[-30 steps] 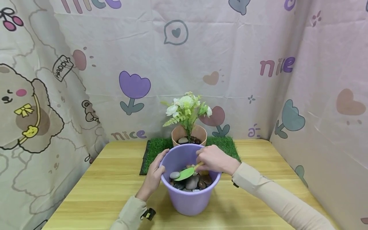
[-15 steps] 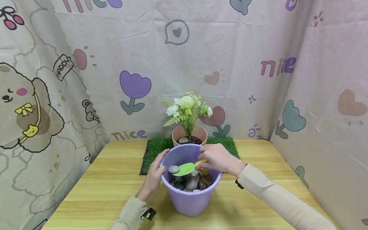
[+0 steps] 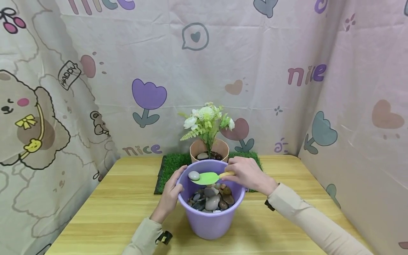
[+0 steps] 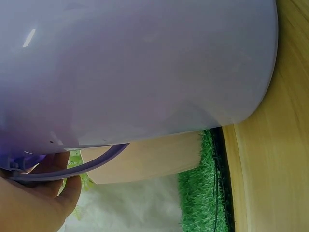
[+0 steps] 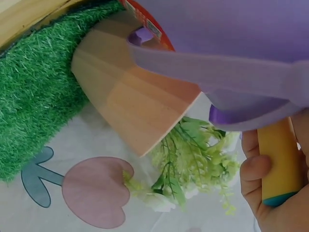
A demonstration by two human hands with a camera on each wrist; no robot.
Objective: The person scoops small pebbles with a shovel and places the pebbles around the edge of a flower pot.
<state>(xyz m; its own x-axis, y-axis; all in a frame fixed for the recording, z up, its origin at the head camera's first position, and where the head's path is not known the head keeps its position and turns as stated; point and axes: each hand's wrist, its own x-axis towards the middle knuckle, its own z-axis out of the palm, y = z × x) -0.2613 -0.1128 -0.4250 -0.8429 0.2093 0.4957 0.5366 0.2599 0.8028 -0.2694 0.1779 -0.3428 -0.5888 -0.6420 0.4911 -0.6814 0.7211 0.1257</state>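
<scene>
while my left hand grips a round lavender plastic bucket by its rim, my right hand holds the yellow handle of a green-bladed trowel. a smooth oval grey stone sits at the trowel's tip, left of my right hand and nearer my left; the trowel's long axis runs sideways across the bucket, above mixed pebbles.

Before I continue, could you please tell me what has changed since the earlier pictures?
The right hand has shifted rightward, raising the green scoop and the gray stone at its tip higher above the other stones. Neither hand let go. The left hand on the rim, the purple bucket and the potted plant stayed as they were.
</scene>
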